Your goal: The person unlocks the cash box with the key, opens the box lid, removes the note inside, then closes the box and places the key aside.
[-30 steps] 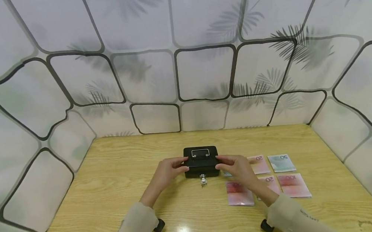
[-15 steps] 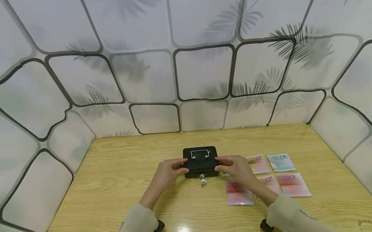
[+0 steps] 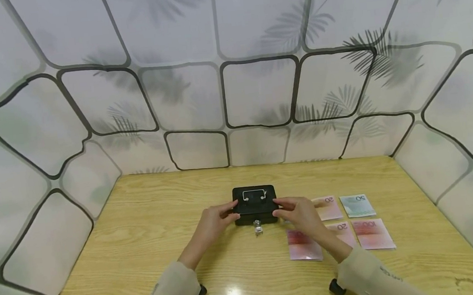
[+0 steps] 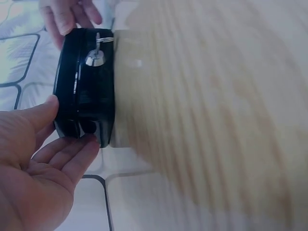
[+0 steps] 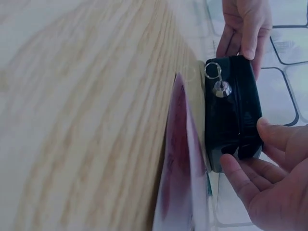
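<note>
A small black cash box (image 3: pixel 255 207) sits on the table with its lid down and its wire handle folded on top. Its lock (image 4: pixel 95 58) faces the near side, and a key on a ring (image 5: pixel 212 71) hangs there. My left hand (image 3: pixel 212 221) grips the left end, thumb and fingers against the box's side. Across from it, my right hand (image 3: pixel 304 214) grips the right end in the same way. In the right wrist view, the right thumb lies near the lid edge and the fingers lie against the end wall.
Banknotes lie in two rows right of the box: a pink 20 (image 3: pixel 328 208), a green 50 (image 3: pixel 357 206), a red 100 (image 3: pixel 373 235), another 20 (image 3: pixel 343 233) and a red note (image 3: pixel 304 246). My right arm partly covers some. Patterned cloth walls (image 3: pixel 257 93) enclose the wooden table (image 3: pixel 160 197).
</note>
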Motion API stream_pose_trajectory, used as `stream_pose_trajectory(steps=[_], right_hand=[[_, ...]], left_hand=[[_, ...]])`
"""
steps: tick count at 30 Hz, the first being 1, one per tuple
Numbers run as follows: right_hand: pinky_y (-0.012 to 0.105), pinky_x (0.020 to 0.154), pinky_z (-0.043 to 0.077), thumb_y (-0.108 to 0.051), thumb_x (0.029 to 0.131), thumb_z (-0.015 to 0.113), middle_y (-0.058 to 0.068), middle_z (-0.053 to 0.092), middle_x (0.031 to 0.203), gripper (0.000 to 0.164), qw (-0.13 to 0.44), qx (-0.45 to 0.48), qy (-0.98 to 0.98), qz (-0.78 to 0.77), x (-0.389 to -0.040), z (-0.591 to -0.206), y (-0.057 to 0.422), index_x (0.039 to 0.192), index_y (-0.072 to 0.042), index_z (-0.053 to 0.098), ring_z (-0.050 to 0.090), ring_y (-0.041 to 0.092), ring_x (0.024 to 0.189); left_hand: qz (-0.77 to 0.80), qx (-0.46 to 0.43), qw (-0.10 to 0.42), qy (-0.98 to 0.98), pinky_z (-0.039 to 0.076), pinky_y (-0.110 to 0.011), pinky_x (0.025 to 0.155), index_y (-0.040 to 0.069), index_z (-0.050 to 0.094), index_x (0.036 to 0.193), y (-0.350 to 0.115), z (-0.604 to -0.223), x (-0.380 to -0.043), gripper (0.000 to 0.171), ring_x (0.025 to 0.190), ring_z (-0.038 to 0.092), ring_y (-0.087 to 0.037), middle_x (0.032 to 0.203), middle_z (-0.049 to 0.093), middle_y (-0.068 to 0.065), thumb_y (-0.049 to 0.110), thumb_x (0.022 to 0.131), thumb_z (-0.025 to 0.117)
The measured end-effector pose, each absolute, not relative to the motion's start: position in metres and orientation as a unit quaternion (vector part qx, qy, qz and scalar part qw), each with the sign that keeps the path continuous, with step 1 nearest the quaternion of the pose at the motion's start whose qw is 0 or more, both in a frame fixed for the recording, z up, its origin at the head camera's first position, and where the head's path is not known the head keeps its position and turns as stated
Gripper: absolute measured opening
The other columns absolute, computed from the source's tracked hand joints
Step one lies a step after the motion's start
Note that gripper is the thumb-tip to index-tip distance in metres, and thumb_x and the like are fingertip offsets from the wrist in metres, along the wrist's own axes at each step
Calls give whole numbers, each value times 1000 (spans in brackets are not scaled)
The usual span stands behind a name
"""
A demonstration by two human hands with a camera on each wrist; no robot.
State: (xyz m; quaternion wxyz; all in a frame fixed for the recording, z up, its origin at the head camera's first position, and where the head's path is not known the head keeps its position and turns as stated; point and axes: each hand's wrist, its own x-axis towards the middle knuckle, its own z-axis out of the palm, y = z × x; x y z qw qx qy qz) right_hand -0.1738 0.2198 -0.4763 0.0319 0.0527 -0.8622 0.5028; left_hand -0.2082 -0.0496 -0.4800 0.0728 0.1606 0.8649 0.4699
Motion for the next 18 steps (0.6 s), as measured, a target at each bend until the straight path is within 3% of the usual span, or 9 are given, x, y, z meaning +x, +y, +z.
stream_pose_trajectory(steps=[5,8,13,18], right_hand=[[33,77,61,-2,93,75,28,64,130,40,19,38,-834,551,-170,-475,217,130,11,65,69,39,112],[36,74,62,1,94,73,32,65,125,40,26,21,-819,573,-166,-474,213,130,15,62,71,40,107],[41,69,62,1,94,72,30,73,106,35,38,-29,-807,589,-157,-470,208,124,16,62,74,39,87],[35,61,60,-6,95,74,23,74,93,34,23,-75,-793,604,-148,-464,204,121,13,65,73,32,73]], left_hand=[[467,163,58,867,41,-20,54,12,65,141,-49,-482,-207,47,80,63,-13,140,61,-15,19,96,76],[467,165,54,867,38,-20,51,11,65,141,-48,-483,-206,47,73,59,-10,138,62,-19,18,96,75],[472,176,41,863,39,-20,50,9,65,140,-48,-484,-205,46,72,59,-11,133,65,-21,17,96,75],[479,177,31,859,42,-21,53,6,65,140,-48,-485,-203,46,79,63,-12,129,68,-20,13,96,75]])
